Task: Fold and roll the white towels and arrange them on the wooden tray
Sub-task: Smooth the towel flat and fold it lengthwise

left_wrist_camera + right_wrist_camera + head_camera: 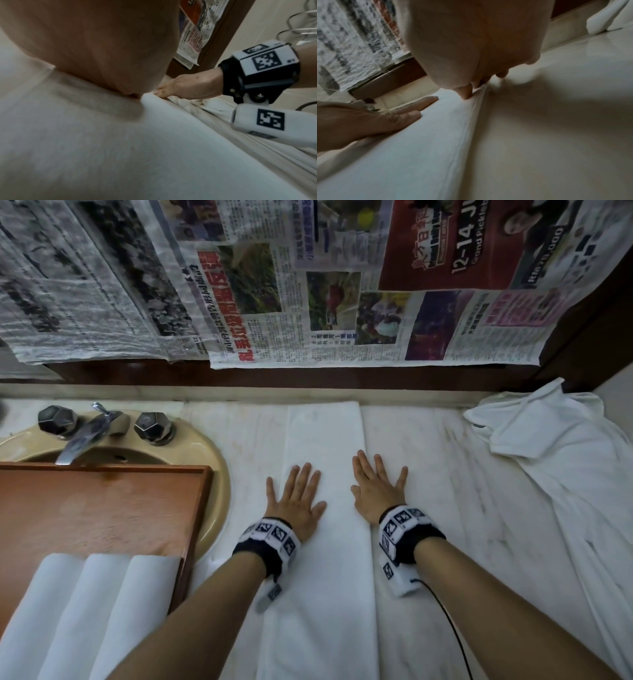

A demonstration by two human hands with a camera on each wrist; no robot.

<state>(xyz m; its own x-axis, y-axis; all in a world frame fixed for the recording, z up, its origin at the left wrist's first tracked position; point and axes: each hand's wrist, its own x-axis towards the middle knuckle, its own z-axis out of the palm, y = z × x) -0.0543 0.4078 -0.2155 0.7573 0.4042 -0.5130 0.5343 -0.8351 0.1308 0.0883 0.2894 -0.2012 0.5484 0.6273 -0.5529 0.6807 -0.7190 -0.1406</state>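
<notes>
White terry cloth fills my working area: one folded towel (325,508) lies as a long narrow strip on the marble counter (445,474), running from the back ledge toward me. I have my left hand (296,501) flat on the strip's left half, fingers straight and spread. My right hand (376,494) lies flat too, fingers apart, straddling the strip's right edge, thumb on the cloth and outer fingers on bare marble.

Head view only: the wooden tray (102,508) sits left of the strip, resting over the beige sink (212,460), with three rolled towels (102,611) side by side at its near end. A faucet (85,436) with two dark knobs stands behind the tray. A loose towel pile (548,446) lies crumpled at the counter's far right. Newspaper sheets (274,285) hang above the back ledge.

Left wrist view: my palm blocks most of the frame; beyond it my right hand (188,86) presses the towel edge, and the marker band (267,65) on that wrist is readable.

Right wrist view: it shows the layered fold seam (467,128) beneath my fingertips (465,94), a detail the head view does not resolve, plus my left hand (368,121) lying flat on the cloth
</notes>
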